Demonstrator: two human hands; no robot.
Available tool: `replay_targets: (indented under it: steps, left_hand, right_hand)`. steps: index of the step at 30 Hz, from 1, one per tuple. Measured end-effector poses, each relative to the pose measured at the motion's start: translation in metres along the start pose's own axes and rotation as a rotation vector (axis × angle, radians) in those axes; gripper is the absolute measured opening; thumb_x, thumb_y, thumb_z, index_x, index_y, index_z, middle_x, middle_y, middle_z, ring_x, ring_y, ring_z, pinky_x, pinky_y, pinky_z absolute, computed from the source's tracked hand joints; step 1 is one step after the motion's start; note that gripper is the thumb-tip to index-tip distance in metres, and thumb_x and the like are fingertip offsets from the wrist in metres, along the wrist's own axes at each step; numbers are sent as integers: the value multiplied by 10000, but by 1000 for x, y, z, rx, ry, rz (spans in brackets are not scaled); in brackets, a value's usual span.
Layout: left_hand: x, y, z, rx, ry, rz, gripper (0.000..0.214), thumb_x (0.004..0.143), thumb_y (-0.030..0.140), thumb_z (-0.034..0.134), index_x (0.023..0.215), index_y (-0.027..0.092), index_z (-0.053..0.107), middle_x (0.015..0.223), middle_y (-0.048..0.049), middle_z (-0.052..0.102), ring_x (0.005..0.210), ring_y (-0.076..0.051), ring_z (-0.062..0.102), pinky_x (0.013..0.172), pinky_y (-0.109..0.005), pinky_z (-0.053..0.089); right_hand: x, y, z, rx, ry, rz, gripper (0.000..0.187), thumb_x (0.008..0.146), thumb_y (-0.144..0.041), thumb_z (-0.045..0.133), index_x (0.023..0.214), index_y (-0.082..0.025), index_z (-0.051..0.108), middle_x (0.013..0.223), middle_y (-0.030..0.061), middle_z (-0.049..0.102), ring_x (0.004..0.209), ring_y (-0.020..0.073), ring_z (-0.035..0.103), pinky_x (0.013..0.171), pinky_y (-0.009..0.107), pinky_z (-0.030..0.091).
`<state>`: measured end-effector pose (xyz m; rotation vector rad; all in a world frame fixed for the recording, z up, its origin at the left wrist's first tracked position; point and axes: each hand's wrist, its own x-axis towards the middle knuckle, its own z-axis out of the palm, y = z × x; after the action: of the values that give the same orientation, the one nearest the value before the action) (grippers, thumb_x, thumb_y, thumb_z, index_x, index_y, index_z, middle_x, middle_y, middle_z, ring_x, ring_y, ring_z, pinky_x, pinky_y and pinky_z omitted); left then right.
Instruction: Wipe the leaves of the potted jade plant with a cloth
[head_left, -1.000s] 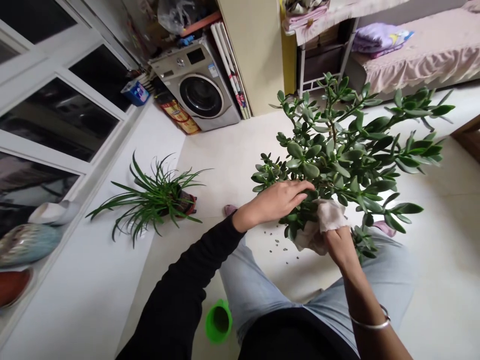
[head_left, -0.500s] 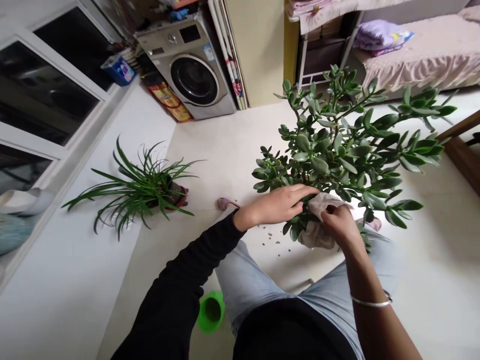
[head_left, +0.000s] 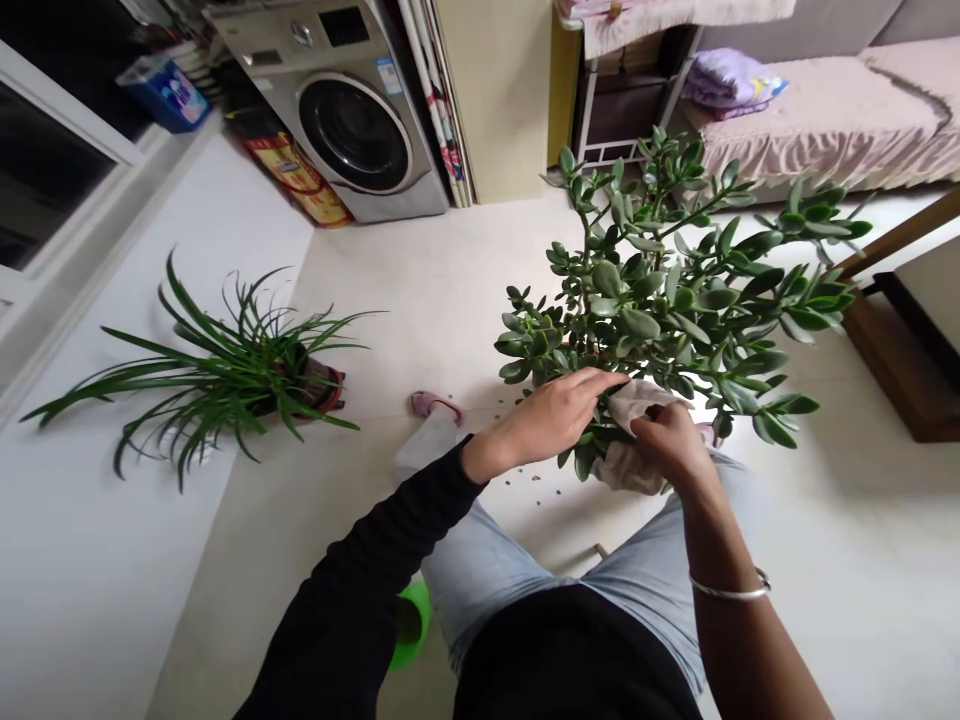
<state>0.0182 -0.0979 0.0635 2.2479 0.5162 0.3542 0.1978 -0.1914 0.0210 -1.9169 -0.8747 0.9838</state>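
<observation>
A large jade plant with thick, glossy leaves stands before me, its pot hidden. My right hand is closed on a crumpled beige cloth, part of which lies up against the leaves. Just left of it, my left hand reaches into the lower foliage. Its fingers are long and together, with the thumb below them, and they seem to pinch a leaf beside the cloth's edge; the fingertips' contact is partly hidden.
Small crumbs lie on the pale floor between my feet. A green container sits by my left leg. Further left grows a long-leaved potted plant. Behind are a washing machine and a pink-covered sofa; brown wooden furniture stands right.
The view has shifted, so the room's contents sit differently in the picture. Both hands stay at the same part of the jade plant, the right still gripping the cloth.
</observation>
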Motion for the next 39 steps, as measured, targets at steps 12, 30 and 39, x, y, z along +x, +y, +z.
replay_targets:
  steps: [12, 30, 39]
  left_hand:
    - [-2, -4, 15, -29, 135, -3, 382, 1051, 115, 424, 1387, 204, 581, 1417, -105, 654, 1341, -206, 641, 1187, -425, 525]
    - [1, -7, 23, -74, 227, -56, 408, 1066, 111, 388, 1431, 189, 551, 1399, -100, 713, 1312, -196, 682, 1161, -429, 559]
    - [4, -9, 16, -73, 222, -111, 473, 1063, 115, 365, 1494, 218, 532, 1459, -105, 685, 1332, -191, 675, 1152, -401, 570]
  right_hand:
    - [-12, -8, -15, 203, -144, -27, 171, 643, -333, 646, 759, -208, 654, 643, -12, 631, 602, 156, 526, 554, 267, 429]
    - [-48, -6, -4, -285, 316, -441, 231, 854, -433, 627, 903, -220, 704, 911, 110, 734, 879, 294, 665, 798, 424, 537]
    - [-41, -35, 20, -761, 300, -567, 216, 815, -208, 556, 602, -236, 579, 951, 145, 700, 916, 285, 610, 568, 358, 365]
